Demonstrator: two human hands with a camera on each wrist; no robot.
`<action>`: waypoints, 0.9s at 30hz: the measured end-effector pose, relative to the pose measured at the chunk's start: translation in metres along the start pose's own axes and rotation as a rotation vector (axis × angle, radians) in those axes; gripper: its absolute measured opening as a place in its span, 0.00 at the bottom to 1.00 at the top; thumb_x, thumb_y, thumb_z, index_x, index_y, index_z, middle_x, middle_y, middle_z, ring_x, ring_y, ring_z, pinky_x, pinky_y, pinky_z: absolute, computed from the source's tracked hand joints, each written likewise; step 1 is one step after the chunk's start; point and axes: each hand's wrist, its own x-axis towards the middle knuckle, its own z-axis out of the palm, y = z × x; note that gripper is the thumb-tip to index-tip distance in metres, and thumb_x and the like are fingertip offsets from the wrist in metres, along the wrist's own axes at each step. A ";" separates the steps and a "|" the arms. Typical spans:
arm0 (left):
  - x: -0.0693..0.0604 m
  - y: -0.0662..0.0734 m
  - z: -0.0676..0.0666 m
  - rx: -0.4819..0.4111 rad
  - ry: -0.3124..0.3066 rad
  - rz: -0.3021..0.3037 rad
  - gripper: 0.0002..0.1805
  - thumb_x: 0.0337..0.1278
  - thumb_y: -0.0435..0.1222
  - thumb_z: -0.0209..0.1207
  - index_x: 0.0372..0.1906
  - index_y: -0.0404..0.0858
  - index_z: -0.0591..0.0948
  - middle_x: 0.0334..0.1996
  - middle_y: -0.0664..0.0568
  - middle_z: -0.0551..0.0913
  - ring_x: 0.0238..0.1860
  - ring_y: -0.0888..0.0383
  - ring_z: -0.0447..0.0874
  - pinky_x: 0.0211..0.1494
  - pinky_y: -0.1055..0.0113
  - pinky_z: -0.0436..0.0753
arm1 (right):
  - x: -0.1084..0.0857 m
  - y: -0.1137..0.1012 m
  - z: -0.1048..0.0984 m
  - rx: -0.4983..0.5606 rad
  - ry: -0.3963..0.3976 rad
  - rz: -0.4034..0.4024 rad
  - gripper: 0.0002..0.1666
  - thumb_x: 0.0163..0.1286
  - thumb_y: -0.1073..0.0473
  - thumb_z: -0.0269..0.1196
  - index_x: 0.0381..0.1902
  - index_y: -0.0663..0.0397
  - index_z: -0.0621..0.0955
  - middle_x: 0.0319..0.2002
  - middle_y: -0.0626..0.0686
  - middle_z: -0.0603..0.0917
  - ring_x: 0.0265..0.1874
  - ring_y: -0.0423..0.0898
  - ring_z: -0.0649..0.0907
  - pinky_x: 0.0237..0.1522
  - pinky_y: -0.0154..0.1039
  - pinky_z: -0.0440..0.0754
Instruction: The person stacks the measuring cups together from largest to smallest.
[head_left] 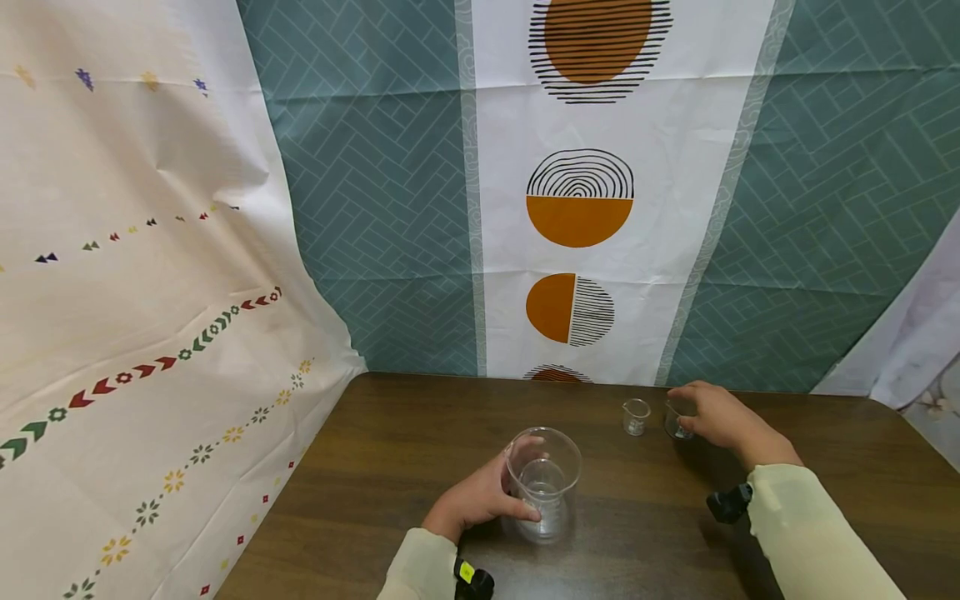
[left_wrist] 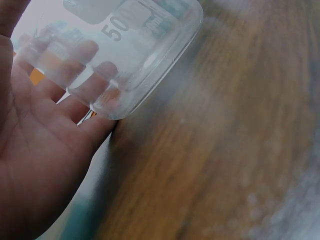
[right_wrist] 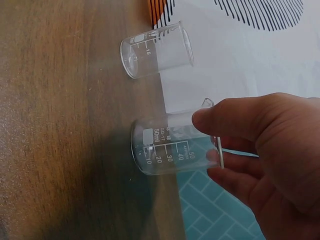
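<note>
Holds a large, clear wide-rimmed beaker (head_left: 551, 492) upright by its side, with printed numerals; pinches near the rim a small, clear 50ml beaker (right_wrist: 167, 150), upright, scaled in white, toward the table's (head_left: 360, 492) far edge

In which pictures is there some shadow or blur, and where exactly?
Head: a dark shadow on the wooden tabletop beside the right sleeve; left wrist: wood grain blurred, but "50" readable on the large beaker; right wrist: shadow on the wood near the 50 ml beaker, whose scale is legible.
</note>
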 end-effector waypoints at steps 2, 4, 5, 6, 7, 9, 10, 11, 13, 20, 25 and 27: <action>0.000 0.001 0.000 0.001 -0.001 0.000 0.53 0.44 0.33 0.73 0.73 0.45 0.53 0.71 0.39 0.62 0.63 0.63 0.72 0.58 0.73 0.75 | -0.001 0.000 0.000 -0.001 0.007 -0.002 0.27 0.60 0.62 0.66 0.57 0.67 0.77 0.53 0.70 0.78 0.54 0.70 0.76 0.53 0.63 0.74; 0.000 0.001 0.000 -0.002 -0.003 -0.001 0.53 0.45 0.33 0.73 0.73 0.44 0.53 0.71 0.39 0.62 0.63 0.63 0.72 0.58 0.73 0.75 | -0.002 -0.001 0.000 -0.003 0.014 -0.006 0.27 0.60 0.63 0.66 0.56 0.67 0.77 0.53 0.70 0.78 0.54 0.70 0.76 0.53 0.63 0.74; 0.000 0.001 0.000 -0.002 -0.005 -0.002 0.53 0.45 0.34 0.73 0.73 0.44 0.53 0.71 0.39 0.62 0.62 0.63 0.73 0.58 0.73 0.76 | -0.002 -0.001 0.000 -0.006 0.018 -0.008 0.27 0.60 0.63 0.66 0.56 0.68 0.77 0.53 0.70 0.78 0.54 0.70 0.76 0.53 0.63 0.74; 0.000 0.001 0.001 0.003 -0.004 -0.003 0.53 0.45 0.34 0.73 0.73 0.44 0.53 0.71 0.39 0.62 0.62 0.63 0.73 0.58 0.73 0.75 | -0.002 -0.001 0.000 -0.009 0.019 -0.010 0.27 0.60 0.63 0.66 0.56 0.68 0.77 0.53 0.70 0.78 0.54 0.70 0.76 0.53 0.63 0.74; 0.000 0.001 0.001 0.006 -0.003 -0.004 0.53 0.45 0.34 0.73 0.73 0.45 0.53 0.71 0.39 0.62 0.61 0.63 0.73 0.58 0.73 0.75 | -0.003 -0.001 0.000 -0.011 0.019 -0.011 0.27 0.60 0.63 0.66 0.57 0.68 0.77 0.53 0.70 0.78 0.54 0.70 0.76 0.53 0.63 0.74; 0.000 0.001 0.001 0.015 0.001 -0.010 0.53 0.45 0.35 0.74 0.73 0.46 0.53 0.71 0.41 0.63 0.61 0.62 0.73 0.58 0.72 0.75 | -0.003 -0.002 0.000 -0.011 0.018 -0.010 0.27 0.60 0.63 0.66 0.57 0.68 0.77 0.53 0.70 0.78 0.54 0.70 0.76 0.53 0.63 0.74; 0.000 0.001 0.001 0.021 0.004 -0.011 0.53 0.45 0.36 0.74 0.73 0.47 0.54 0.71 0.41 0.64 0.61 0.62 0.73 0.59 0.72 0.75 | -0.003 -0.001 0.000 -0.010 0.016 -0.009 0.27 0.60 0.63 0.66 0.57 0.68 0.77 0.53 0.70 0.78 0.54 0.70 0.76 0.53 0.63 0.74; 0.000 0.001 0.001 0.029 0.007 -0.012 0.53 0.44 0.36 0.74 0.73 0.48 0.54 0.70 0.42 0.64 0.61 0.62 0.74 0.59 0.72 0.75 | -0.004 -0.001 0.000 -0.010 0.013 -0.007 0.27 0.60 0.63 0.66 0.57 0.68 0.77 0.53 0.70 0.78 0.54 0.70 0.76 0.53 0.63 0.74; 0.000 0.000 0.000 0.037 0.012 -0.012 0.52 0.44 0.36 0.74 0.73 0.50 0.55 0.70 0.43 0.65 0.61 0.62 0.73 0.59 0.72 0.75 | -0.004 -0.001 -0.001 -0.007 0.007 -0.002 0.27 0.61 0.63 0.66 0.58 0.68 0.77 0.53 0.71 0.78 0.54 0.70 0.76 0.53 0.63 0.74; 0.000 -0.001 -0.001 0.039 0.009 -0.002 0.50 0.44 0.36 0.74 0.71 0.56 0.57 0.70 0.44 0.65 0.62 0.61 0.73 0.59 0.71 0.75 | -0.007 -0.001 -0.002 -0.014 0.006 -0.001 0.27 0.62 0.63 0.65 0.58 0.67 0.76 0.54 0.71 0.77 0.55 0.70 0.75 0.52 0.63 0.75; 0.000 -0.001 -0.001 0.061 0.013 -0.013 0.51 0.45 0.38 0.74 0.72 0.54 0.56 0.70 0.44 0.65 0.61 0.61 0.73 0.59 0.72 0.74 | -0.009 -0.003 -0.003 -0.019 0.014 -0.008 0.27 0.61 0.63 0.65 0.58 0.68 0.77 0.53 0.70 0.78 0.54 0.70 0.76 0.52 0.63 0.75; -0.001 -0.002 -0.001 0.068 0.016 -0.020 0.51 0.45 0.38 0.74 0.72 0.55 0.56 0.70 0.46 0.66 0.61 0.61 0.73 0.59 0.72 0.74 | -0.010 -0.003 -0.003 -0.019 0.014 -0.007 0.27 0.62 0.63 0.65 0.58 0.68 0.76 0.53 0.70 0.78 0.54 0.70 0.76 0.52 0.63 0.75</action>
